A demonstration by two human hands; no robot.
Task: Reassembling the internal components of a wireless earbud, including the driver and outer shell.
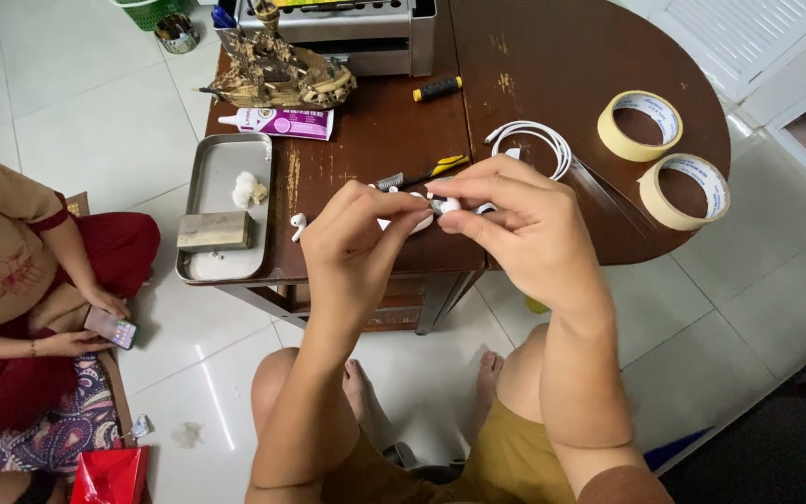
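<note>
We pinch a small white earbud between left hand and right hand, both grasping it above the desk edge | second earbud lies beside metal tray | tape rolls right.

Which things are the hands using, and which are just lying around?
In use: left hand and right hand pinch a small white piece.

Lying about: white earbud, two tape rolls, coiled white cable, glue tube, metal tray, ship model.
</note>
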